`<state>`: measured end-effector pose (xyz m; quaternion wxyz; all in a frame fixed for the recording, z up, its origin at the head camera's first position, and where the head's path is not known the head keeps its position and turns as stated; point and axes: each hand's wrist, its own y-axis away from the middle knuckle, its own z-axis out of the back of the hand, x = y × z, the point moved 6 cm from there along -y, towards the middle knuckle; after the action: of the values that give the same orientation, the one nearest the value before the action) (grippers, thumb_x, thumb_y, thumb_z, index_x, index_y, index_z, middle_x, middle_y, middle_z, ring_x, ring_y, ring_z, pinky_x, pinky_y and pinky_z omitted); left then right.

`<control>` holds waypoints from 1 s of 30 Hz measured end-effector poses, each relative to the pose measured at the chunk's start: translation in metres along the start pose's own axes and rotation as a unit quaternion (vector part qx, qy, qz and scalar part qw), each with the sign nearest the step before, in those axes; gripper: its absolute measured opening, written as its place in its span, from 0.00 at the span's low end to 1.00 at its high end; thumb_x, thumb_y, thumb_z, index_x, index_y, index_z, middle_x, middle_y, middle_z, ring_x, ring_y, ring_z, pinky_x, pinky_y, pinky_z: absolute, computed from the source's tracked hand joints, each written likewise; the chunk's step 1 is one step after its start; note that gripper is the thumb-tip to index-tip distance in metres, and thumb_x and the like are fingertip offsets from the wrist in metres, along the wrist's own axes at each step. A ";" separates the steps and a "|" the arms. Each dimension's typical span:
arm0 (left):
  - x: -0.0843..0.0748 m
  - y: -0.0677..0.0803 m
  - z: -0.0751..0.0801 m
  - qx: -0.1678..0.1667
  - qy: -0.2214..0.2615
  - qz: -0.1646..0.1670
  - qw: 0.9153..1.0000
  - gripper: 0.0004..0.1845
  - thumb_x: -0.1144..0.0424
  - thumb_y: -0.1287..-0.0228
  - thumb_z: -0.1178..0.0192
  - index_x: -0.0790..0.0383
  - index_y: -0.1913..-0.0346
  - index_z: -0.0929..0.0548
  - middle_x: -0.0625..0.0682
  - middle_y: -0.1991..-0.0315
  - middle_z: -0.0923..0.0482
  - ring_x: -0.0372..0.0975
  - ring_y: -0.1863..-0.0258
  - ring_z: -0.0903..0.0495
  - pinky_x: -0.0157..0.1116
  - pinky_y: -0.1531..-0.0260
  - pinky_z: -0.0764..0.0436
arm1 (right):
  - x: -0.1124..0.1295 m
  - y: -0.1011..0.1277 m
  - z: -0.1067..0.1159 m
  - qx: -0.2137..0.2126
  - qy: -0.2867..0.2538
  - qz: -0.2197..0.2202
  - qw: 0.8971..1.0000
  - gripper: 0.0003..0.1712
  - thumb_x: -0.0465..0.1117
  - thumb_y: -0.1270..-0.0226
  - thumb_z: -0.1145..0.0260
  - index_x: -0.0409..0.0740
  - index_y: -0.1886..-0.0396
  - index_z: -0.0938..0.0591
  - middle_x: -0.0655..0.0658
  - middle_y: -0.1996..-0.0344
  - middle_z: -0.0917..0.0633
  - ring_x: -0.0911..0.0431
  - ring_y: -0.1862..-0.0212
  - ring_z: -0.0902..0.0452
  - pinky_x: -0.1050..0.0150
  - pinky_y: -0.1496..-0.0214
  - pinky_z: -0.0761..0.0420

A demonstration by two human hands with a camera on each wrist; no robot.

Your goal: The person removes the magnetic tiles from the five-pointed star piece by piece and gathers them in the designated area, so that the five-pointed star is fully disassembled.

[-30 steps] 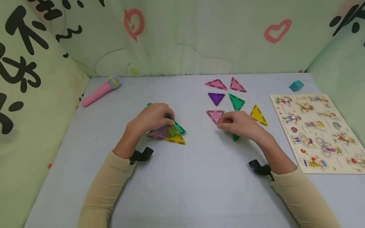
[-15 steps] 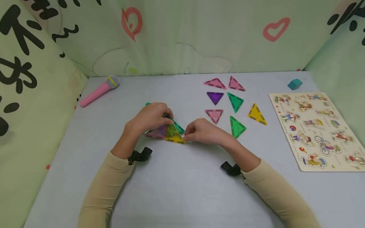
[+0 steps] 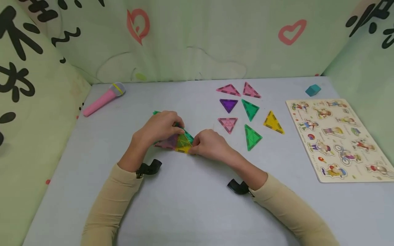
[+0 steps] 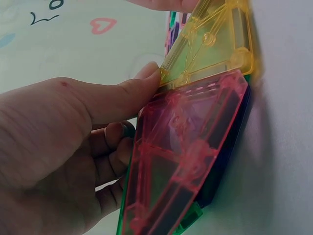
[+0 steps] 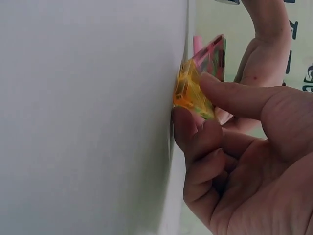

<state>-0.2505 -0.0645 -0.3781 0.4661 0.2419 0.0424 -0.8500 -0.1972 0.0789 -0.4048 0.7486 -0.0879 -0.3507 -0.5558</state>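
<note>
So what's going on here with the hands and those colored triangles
A person is working on a small cluster of magnetic triangle tiles on the grey table. The left hand grips the cluster from above, while the right hand pinches the corner of its yellow tile. Seven loose triangles lie further back, with a picture puzzle board to the right.

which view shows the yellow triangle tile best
The left wrist view: the translucent yellow plastic triangle tile fills it, ribs visible. The head view shows it small between both hands; the right wrist view shows only its edge, pinched.
</note>
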 end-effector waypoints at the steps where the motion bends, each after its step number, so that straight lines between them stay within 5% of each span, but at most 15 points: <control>1: 0.000 0.000 0.001 -0.001 -0.001 0.000 1.000 0.10 0.56 0.35 0.33 0.55 0.55 0.11 0.48 0.55 0.18 0.42 0.54 0.21 0.41 0.53 0.22 | 0.001 -0.001 -0.001 -0.001 0.004 0.000 1.000 0.13 0.50 0.44 0.24 0.47 0.78 0.13 0.53 0.82 0.18 0.61 0.77 0.30 0.68 0.76 0.32; 13: 0.001 0.001 0.002 0.006 0.015 -0.001 1.000 0.10 0.55 0.32 0.36 0.55 0.55 0.11 0.48 0.56 0.18 0.41 0.54 0.21 0.41 0.53 0.22 | -0.002 -0.008 -0.006 0.029 -0.013 0.025 0.999 0.13 0.45 0.39 0.27 0.45 0.78 0.18 0.52 0.81 0.21 0.60 0.76 0.31 0.68 0.74 0.33; 18: 0.002 -0.001 0.001 0.000 0.012 0.017 1.000 0.12 0.55 0.29 0.42 0.55 0.54 0.11 0.49 0.53 0.16 0.42 0.50 0.20 0.44 0.50 0.21 | -0.003 -0.007 -0.007 0.033 -0.009 0.026 0.999 0.13 0.45 0.37 0.28 0.45 0.77 0.20 0.51 0.82 0.23 0.59 0.77 0.32 0.67 0.74 0.35; 30: 0.003 -0.002 0.002 -0.033 0.008 0.068 0.997 0.09 0.57 0.36 0.41 0.49 0.63 0.10 0.45 0.57 0.14 0.40 0.59 0.19 0.41 0.62 0.21 | 0.000 -0.005 -0.007 0.046 -0.008 0.037 0.998 0.12 0.44 0.36 0.29 0.45 0.75 0.21 0.52 0.81 0.24 0.60 0.77 0.33 0.68 0.75 0.36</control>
<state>-0.2539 -0.0661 -0.3777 0.5305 0.2354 0.0576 -0.8123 -0.1988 0.0733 -0.4115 0.7692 -0.0706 -0.3782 -0.5102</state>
